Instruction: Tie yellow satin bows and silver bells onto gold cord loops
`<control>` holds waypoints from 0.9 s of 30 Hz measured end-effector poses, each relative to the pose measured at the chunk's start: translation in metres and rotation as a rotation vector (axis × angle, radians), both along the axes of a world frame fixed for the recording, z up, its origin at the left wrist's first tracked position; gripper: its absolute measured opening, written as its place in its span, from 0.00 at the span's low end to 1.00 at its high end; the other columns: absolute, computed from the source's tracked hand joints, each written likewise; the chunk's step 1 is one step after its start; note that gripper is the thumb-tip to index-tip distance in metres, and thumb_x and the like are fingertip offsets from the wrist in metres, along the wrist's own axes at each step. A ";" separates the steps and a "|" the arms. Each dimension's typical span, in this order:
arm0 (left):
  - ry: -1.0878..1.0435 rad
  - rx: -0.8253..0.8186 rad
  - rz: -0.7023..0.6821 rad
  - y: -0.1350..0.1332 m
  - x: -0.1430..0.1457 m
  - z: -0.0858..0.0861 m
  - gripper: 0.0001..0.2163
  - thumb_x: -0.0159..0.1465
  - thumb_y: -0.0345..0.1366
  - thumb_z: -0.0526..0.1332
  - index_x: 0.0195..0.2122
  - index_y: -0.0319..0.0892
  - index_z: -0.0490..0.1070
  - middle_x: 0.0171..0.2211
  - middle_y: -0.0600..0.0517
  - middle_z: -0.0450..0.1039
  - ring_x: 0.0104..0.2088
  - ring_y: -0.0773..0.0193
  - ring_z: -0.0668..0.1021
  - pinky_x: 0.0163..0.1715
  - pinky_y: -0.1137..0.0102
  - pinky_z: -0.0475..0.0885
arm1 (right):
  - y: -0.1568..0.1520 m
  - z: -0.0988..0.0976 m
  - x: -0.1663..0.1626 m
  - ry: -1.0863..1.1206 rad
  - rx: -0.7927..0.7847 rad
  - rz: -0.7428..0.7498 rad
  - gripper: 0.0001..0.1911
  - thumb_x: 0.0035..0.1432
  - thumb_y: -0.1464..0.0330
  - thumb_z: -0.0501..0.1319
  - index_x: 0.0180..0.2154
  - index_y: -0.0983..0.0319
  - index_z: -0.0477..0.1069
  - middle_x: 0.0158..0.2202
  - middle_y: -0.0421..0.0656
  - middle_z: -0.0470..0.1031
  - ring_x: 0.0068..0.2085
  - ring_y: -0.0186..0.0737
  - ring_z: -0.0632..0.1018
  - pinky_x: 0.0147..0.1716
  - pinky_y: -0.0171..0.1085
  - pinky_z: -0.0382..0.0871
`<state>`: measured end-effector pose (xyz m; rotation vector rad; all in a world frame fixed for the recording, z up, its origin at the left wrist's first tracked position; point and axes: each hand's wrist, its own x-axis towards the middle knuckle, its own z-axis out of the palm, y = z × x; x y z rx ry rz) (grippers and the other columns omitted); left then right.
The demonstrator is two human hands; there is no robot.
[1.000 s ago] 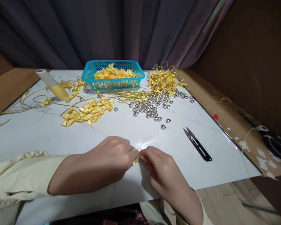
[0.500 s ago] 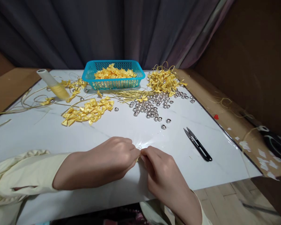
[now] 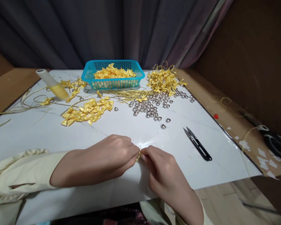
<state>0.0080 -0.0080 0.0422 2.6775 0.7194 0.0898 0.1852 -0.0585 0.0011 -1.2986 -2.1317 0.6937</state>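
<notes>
My left hand [image 3: 112, 157] and my right hand [image 3: 162, 173] meet near the front edge of the white table [image 3: 49, 137], fingertips pinched together on one small yellow ribbon bow [image 3: 138, 156] with a thin gold cord loop. Most of the bow is hidden between the fingers. Both wrists rest on the table, in pale yellow sleeves.
A heap of yellow bows [image 3: 87, 111] lies at the left middle, silver heart beads [image 3: 150, 107] at the centre back. A blue basket [image 3: 112, 75] of bows, a pile of corded bows [image 3: 162, 80], a gold thread spool [image 3: 52, 84] and black snips [image 3: 198, 144] surround them.
The hands stay pinched together on the bow; my left hand has shifted slightly and less of the bow shows between the fingers than a second ago.
</notes>
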 end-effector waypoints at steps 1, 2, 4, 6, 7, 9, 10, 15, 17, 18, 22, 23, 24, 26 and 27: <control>0.001 -0.016 0.003 0.001 0.000 0.000 0.10 0.65 0.28 0.52 0.28 0.39 0.69 0.23 0.53 0.71 0.24 0.66 0.71 0.25 0.72 0.61 | 0.000 0.000 0.000 0.000 -0.001 0.001 0.12 0.51 0.80 0.47 0.30 0.63 0.66 0.26 0.44 0.70 0.27 0.38 0.69 0.25 0.35 0.61; 0.003 -0.035 0.007 0.001 0.001 -0.001 0.10 0.65 0.28 0.53 0.29 0.39 0.69 0.24 0.53 0.71 0.24 0.66 0.72 0.25 0.72 0.61 | 0.001 -0.001 0.001 -0.001 -0.003 0.003 0.12 0.51 0.80 0.47 0.30 0.63 0.66 0.26 0.44 0.70 0.27 0.38 0.69 0.25 0.35 0.61; 0.014 -0.060 0.018 0.002 0.001 -0.001 0.09 0.65 0.28 0.53 0.30 0.40 0.70 0.24 0.54 0.71 0.25 0.66 0.73 0.26 0.72 0.62 | 0.002 -0.001 0.001 -0.005 -0.008 0.005 0.12 0.50 0.80 0.47 0.31 0.63 0.66 0.26 0.44 0.69 0.27 0.38 0.69 0.25 0.35 0.61; 0.023 -0.044 0.016 0.001 0.000 -0.002 0.09 0.66 0.27 0.53 0.30 0.40 0.69 0.24 0.54 0.71 0.25 0.66 0.73 0.26 0.72 0.61 | 0.002 -0.001 0.001 -0.011 -0.013 0.008 0.12 0.49 0.81 0.47 0.31 0.63 0.66 0.26 0.44 0.69 0.26 0.38 0.68 0.25 0.35 0.60; 0.023 -0.028 0.011 0.001 -0.001 -0.003 0.09 0.66 0.27 0.52 0.30 0.40 0.69 0.24 0.54 0.71 0.24 0.65 0.72 0.25 0.71 0.61 | 0.003 -0.001 0.001 -0.014 -0.016 0.009 0.13 0.49 0.81 0.47 0.31 0.63 0.65 0.26 0.43 0.69 0.27 0.38 0.68 0.25 0.35 0.60; 0.021 0.009 0.000 -0.001 -0.003 -0.005 0.09 0.66 0.26 0.51 0.30 0.40 0.68 0.24 0.54 0.70 0.24 0.65 0.71 0.25 0.70 0.61 | 0.002 -0.001 0.001 -0.022 -0.019 0.011 0.13 0.47 0.81 0.47 0.30 0.63 0.65 0.26 0.43 0.69 0.27 0.38 0.68 0.25 0.35 0.60; 0.020 0.027 -0.006 -0.001 -0.004 -0.007 0.09 0.66 0.26 0.51 0.30 0.40 0.67 0.24 0.54 0.70 0.24 0.64 0.71 0.25 0.70 0.61 | 0.002 -0.001 0.001 -0.027 -0.021 0.013 0.13 0.46 0.82 0.47 0.30 0.63 0.65 0.26 0.43 0.68 0.27 0.38 0.68 0.25 0.35 0.59; 0.033 0.098 -0.058 -0.002 -0.006 -0.012 0.07 0.64 0.24 0.53 0.33 0.40 0.67 0.25 0.53 0.69 0.25 0.63 0.71 0.26 0.69 0.62 | 0.002 -0.001 0.001 -0.054 -0.014 0.030 0.14 0.42 0.82 0.47 0.30 0.64 0.64 0.26 0.44 0.68 0.27 0.39 0.67 0.25 0.35 0.59; 0.058 0.113 -0.072 -0.001 -0.006 -0.012 0.07 0.63 0.23 0.53 0.33 0.39 0.67 0.26 0.52 0.70 0.25 0.62 0.71 0.26 0.69 0.63 | 0.002 -0.001 0.000 -0.063 0.006 0.041 0.15 0.40 0.82 0.47 0.30 0.64 0.64 0.26 0.45 0.68 0.27 0.39 0.67 0.24 0.35 0.58; 0.072 0.120 -0.081 -0.001 -0.006 -0.011 0.07 0.63 0.23 0.53 0.33 0.39 0.67 0.26 0.52 0.70 0.25 0.62 0.71 0.26 0.69 0.63 | 0.001 -0.001 0.000 -0.068 0.017 0.048 0.15 0.39 0.82 0.46 0.29 0.64 0.64 0.26 0.45 0.68 0.26 0.39 0.67 0.24 0.35 0.58; 0.094 0.162 -0.129 -0.001 -0.006 -0.010 0.07 0.64 0.23 0.53 0.32 0.39 0.67 0.26 0.51 0.70 0.26 0.61 0.71 0.26 0.68 0.64 | 0.000 0.000 0.000 -0.082 0.057 0.063 0.15 0.38 0.82 0.46 0.28 0.64 0.63 0.25 0.44 0.67 0.25 0.38 0.66 0.23 0.35 0.57; 0.092 0.171 -0.136 -0.001 -0.006 -0.009 0.08 0.64 0.24 0.52 0.31 0.39 0.67 0.26 0.51 0.70 0.26 0.61 0.71 0.26 0.68 0.64 | 0.000 0.000 0.000 -0.082 0.065 0.061 0.15 0.38 0.82 0.46 0.28 0.64 0.63 0.24 0.44 0.67 0.25 0.38 0.66 0.23 0.35 0.56; 0.092 0.171 -0.137 -0.001 -0.006 -0.009 0.08 0.65 0.24 0.51 0.31 0.39 0.67 0.26 0.51 0.70 0.26 0.62 0.71 0.26 0.68 0.64 | -0.001 0.000 0.000 -0.082 0.073 0.057 0.14 0.38 0.82 0.46 0.27 0.63 0.62 0.24 0.44 0.66 0.25 0.38 0.65 0.22 0.35 0.56; 0.072 0.159 -0.129 -0.001 -0.005 -0.009 0.10 0.66 0.26 0.50 0.29 0.39 0.67 0.25 0.51 0.69 0.25 0.62 0.71 0.26 0.68 0.64 | -0.002 0.001 -0.001 -0.078 0.080 0.038 0.13 0.38 0.82 0.46 0.27 0.63 0.61 0.23 0.43 0.66 0.24 0.37 0.65 0.22 0.34 0.55; 0.054 0.142 -0.119 -0.001 -0.004 -0.009 0.10 0.66 0.27 0.50 0.29 0.39 0.67 0.24 0.51 0.69 0.25 0.62 0.71 0.26 0.69 0.64 | -0.002 0.001 -0.002 -0.072 0.081 0.024 0.13 0.39 0.82 0.46 0.26 0.63 0.61 0.23 0.43 0.66 0.24 0.37 0.65 0.22 0.34 0.55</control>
